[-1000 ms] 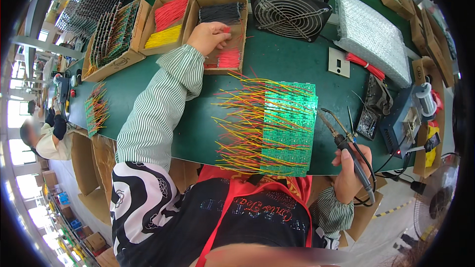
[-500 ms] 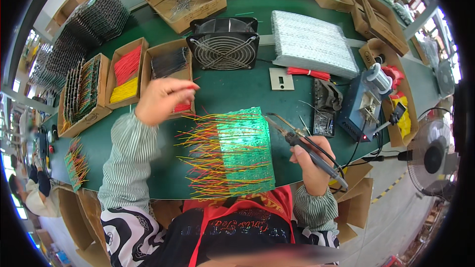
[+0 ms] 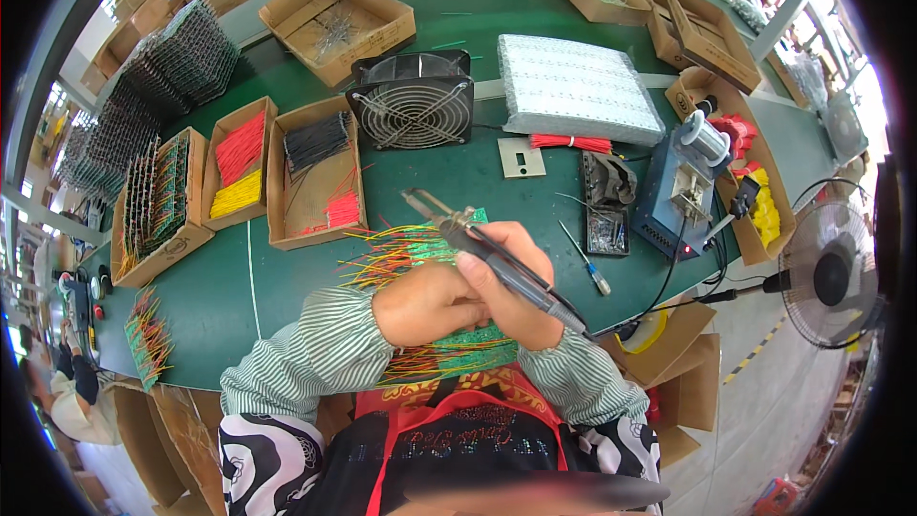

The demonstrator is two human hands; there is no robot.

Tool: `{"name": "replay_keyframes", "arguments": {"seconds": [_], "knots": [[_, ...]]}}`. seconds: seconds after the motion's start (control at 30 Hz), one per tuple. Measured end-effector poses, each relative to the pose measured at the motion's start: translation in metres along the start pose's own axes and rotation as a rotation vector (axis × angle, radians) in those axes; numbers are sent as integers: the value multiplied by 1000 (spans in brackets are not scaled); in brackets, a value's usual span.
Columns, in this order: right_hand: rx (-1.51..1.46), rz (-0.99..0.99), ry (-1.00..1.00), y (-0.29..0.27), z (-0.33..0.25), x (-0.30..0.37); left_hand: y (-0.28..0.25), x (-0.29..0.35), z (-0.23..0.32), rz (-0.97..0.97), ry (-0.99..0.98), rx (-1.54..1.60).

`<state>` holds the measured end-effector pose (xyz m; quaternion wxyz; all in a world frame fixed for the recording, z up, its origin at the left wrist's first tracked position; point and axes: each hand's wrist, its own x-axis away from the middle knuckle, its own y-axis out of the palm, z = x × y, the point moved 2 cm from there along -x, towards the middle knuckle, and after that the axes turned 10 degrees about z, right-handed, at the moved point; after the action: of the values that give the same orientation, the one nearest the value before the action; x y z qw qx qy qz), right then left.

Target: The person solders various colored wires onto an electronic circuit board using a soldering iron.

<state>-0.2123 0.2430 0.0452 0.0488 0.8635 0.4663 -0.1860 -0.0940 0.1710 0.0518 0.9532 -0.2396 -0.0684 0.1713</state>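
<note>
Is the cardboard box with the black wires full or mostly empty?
Mostly empty: the box holds black wires at one end, red wires near the other, bare cardboard between.

The circuit board lies on the table at its near edge, partly under the left hand and the right hand, which holds a soldering iron over it. Behind the board stands the fan, with the box of cut wires left-behind the board and the flat panel right-behind it. Right of the board lies the screwdriver, and farther right sits the soldering station.
</note>
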Motion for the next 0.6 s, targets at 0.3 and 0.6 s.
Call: {"name": "replay_keyframes", "arguments": {"seconds": [0.3, 0.6], "knots": [[-11, 65, 28, -10, 4, -1, 7, 4, -2, 1, -55, 96], [39, 103, -15, -23, 4, -3, -34, 8, -19, 244, 37, -126]]}}
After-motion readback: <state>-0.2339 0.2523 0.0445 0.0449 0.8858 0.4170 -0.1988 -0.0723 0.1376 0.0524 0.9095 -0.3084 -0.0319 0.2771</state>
